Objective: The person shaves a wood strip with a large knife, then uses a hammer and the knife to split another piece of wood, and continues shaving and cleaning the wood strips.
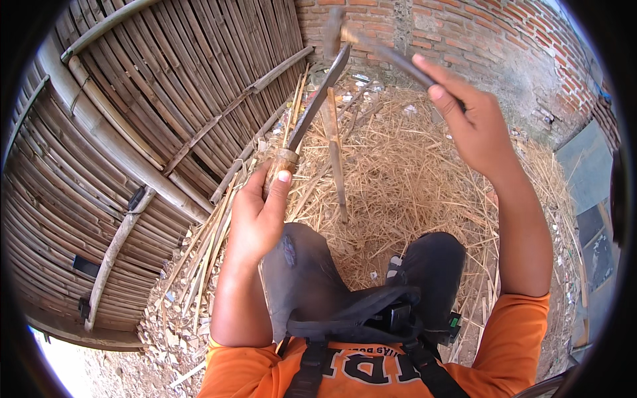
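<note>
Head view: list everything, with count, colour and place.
knife: one, dark blade, brown handle, centre
hammer: one, dark, top, blurred
wood piece: one, tan, right of knife
straw-like strips: many, tan, on ground
slatted wall: one, brown, left
brick wall: one, reddish, far side
slabs: several, grey-blue, right edge
trousers: one pair, dark grey, lower centre
shirt: one, orange, bottom
straps: several, black, on shirt
left hand: one, bare, gripping knife
right hand: one, bare, gripping hammer

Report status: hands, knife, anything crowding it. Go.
Left hand gripping knife by its handle. Right hand gripping hammer, motion-blurred, near knife's tip. Pale strip close to knife; contact unclear.
</note>
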`<act>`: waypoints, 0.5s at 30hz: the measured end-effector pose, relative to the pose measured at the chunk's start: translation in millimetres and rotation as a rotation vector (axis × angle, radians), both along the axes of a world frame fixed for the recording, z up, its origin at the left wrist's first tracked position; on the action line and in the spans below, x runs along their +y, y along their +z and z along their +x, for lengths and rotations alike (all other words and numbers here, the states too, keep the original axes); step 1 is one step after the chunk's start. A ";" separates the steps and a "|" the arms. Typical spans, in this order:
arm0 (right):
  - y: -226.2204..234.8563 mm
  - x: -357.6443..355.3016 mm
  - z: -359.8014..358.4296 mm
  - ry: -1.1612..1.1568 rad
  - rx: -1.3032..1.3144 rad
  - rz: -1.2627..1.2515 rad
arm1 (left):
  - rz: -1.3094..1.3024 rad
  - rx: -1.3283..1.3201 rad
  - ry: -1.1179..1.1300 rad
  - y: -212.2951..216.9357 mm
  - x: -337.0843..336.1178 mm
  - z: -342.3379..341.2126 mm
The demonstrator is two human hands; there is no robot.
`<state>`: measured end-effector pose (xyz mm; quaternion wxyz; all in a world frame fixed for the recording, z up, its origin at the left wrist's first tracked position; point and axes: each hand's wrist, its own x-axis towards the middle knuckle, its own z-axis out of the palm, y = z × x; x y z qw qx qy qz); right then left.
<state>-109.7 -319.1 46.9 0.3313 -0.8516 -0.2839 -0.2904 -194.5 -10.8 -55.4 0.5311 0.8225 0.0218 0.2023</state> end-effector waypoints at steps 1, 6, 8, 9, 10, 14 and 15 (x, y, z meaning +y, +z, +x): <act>-0.4 -1.2 2.3 0.018 -0.051 0.038 | -0.011 0.001 -0.003 -1.2 -1.2 -0.8; -3.6 -2.8 9.0 0.037 -0.114 0.063 | -0.072 0.018 -0.040 1.8 -2.9 -1.1; -17.5 -2.7 12.2 0.008 -0.032 -0.018 | -0.086 0.038 -0.065 5.0 -4.8 -2.6; -21.4 -1.1 13.3 -0.002 0.005 -0.056 | -0.085 0.045 -0.060 4.8 -3.6 -2.5; -18.4 -0.5 12.3 -0.010 0.039 -0.065 | -0.083 0.052 -0.055 3.0 -2.0 -1.6; -4.4 -2.3 2.0 -0.017 0.096 0.021 | -0.098 0.096 -0.038 2.1 0.9 -6.4; -2.6 -3.8 3.4 -0.004 0.028 0.072 | -0.129 0.125 -0.053 4.6 0.0 -6.1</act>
